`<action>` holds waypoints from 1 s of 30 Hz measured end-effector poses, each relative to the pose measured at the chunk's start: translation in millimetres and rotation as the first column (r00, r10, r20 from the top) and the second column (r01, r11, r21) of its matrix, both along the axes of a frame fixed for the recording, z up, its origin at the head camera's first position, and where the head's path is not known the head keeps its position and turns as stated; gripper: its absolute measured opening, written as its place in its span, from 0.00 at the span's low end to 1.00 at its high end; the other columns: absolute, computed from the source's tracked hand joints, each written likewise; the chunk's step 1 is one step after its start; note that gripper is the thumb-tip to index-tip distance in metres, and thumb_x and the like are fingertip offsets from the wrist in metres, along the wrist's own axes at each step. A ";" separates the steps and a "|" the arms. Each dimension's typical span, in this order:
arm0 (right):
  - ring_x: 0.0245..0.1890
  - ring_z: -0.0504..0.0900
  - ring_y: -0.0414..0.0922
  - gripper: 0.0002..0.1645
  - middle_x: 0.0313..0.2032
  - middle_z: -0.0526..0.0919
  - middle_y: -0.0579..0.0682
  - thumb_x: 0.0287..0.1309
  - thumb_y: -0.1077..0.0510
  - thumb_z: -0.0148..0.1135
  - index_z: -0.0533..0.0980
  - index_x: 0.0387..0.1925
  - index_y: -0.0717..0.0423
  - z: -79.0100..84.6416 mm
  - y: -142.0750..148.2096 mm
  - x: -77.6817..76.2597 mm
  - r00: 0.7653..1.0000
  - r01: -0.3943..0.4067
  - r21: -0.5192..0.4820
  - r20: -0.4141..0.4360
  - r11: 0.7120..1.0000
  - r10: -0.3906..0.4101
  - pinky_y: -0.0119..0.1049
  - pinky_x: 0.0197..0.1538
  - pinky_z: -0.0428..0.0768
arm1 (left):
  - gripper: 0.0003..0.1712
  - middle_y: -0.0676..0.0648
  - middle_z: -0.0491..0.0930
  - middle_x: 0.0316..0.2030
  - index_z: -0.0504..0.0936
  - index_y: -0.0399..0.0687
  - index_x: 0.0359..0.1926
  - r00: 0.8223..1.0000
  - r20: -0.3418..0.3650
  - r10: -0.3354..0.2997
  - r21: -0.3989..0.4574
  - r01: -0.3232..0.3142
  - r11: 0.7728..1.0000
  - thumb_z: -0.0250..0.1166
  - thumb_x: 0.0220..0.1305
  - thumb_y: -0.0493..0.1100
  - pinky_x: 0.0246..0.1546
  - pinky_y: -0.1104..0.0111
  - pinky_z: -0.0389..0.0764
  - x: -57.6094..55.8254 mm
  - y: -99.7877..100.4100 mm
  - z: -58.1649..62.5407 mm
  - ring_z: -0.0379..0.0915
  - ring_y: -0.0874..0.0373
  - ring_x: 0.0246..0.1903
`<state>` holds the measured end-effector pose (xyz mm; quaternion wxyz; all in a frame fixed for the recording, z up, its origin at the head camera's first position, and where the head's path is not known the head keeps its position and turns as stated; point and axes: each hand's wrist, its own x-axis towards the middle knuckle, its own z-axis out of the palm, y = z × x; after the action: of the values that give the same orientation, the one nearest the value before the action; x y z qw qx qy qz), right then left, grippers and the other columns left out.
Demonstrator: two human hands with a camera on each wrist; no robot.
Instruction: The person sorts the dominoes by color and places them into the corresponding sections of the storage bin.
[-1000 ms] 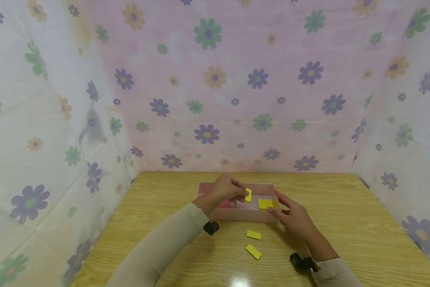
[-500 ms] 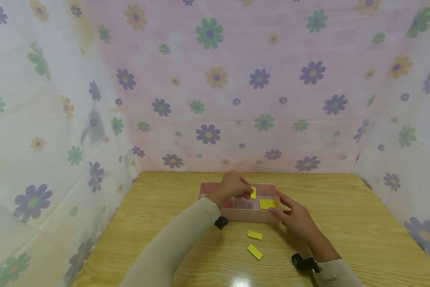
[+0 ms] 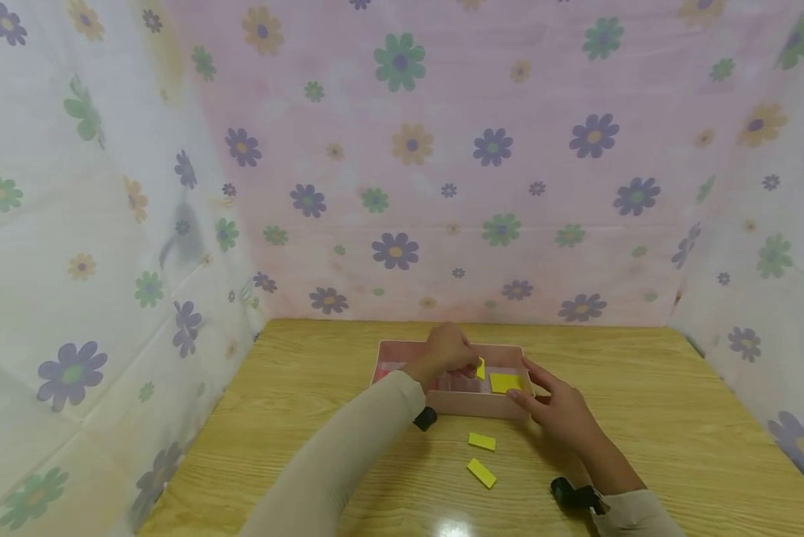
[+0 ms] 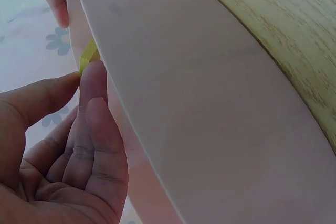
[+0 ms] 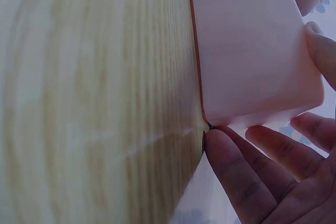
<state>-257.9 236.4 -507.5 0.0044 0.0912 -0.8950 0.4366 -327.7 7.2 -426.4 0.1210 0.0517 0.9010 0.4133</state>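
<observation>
A pink rectangular box (image 3: 472, 405) stands on the wooden table. My left hand (image 3: 452, 350) reaches over its middle and pinches a small flat yellow piece (image 3: 480, 369) between thumb and fingertips; the left wrist view shows this yellow piece (image 4: 88, 56) just past the box's rim. At the right end, my right hand (image 3: 563, 414) holds the box, thumb at the near rim and fingers along the end wall. Inside, beside the right thumb, lies a group of yellow pieces (image 3: 505, 383). Two more yellow pieces, one nearer the box (image 3: 482, 441) and one farther forward (image 3: 481, 473), lie on the table.
The wooden table (image 3: 308, 395) is bounded by a flowered cloth (image 3: 335, 224) at the back and both sides. Something reddish-pink (image 3: 385, 369) shows in the left part of the box. Black wrist devices sit below each hand.
My left hand has moved rightward with the yellow piece and lowered it closer to the yellow pieces in the box. The right hand keeps its hold at the box's right end.
</observation>
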 end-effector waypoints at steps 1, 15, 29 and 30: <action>0.64 0.78 0.67 0.54 0.75 0.63 0.69 0.63 0.28 0.63 0.55 0.82 0.43 -0.1 0.1 0.2 1.000 -0.001 -0.001 -0.002 1.000 0.001 0.48 0.51 0.89 | 0.12 0.47 0.87 0.18 0.90 0.42 0.20 1.000 0.000 -0.001 -0.005 0.001 1.000 0.76 0.60 0.39 0.32 0.59 0.90 -0.3 0.5 -0.4 0.90 0.50 0.29; 0.61 0.80 0.68 0.55 0.75 0.63 0.69 0.63 0.29 0.63 0.53 0.82 0.42 2.1 -2.1 1.3 1.000 0.004 -0.001 0.021 1.000 -0.004 0.47 0.48 0.89 | 0.12 0.45 0.87 0.20 0.89 0.40 0.21 1.000 -0.019 0.010 -0.052 -0.011 0.999 0.76 0.60 0.38 0.31 0.65 0.89 3.0 6.0 0.9 0.89 0.50 0.27; 0.64 0.78 0.68 0.54 0.75 0.63 0.69 0.64 0.30 0.64 0.55 0.82 0.44 4.6 -1.5 2.5 1.000 -0.006 -0.018 0.003 1.000 0.006 0.50 0.51 0.88 | 0.14 0.47 0.86 0.18 0.89 0.41 0.18 0.999 -0.045 -0.026 -0.140 0.019 0.990 0.75 0.60 0.37 0.30 0.68 0.87 -1.4 10.4 1.4 0.87 0.54 0.23; 0.64 0.77 0.68 0.54 0.75 0.63 0.69 0.64 0.30 0.64 0.55 0.82 0.44 4.3 -1.6 2.3 1.000 -0.008 -0.019 -0.003 1.000 0.008 0.50 0.51 0.88 | 0.14 0.47 0.86 0.17 0.89 0.41 0.18 0.998 -0.048 -0.027 -0.149 0.019 0.989 0.75 0.60 0.37 0.29 0.69 0.87 -1.9 10.4 1.3 0.87 0.54 0.23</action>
<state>-255.6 234.8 -503.2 0.0050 0.0954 -0.8904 0.4450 -329.6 17.5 -425.1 0.1069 0.0633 0.9314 0.3423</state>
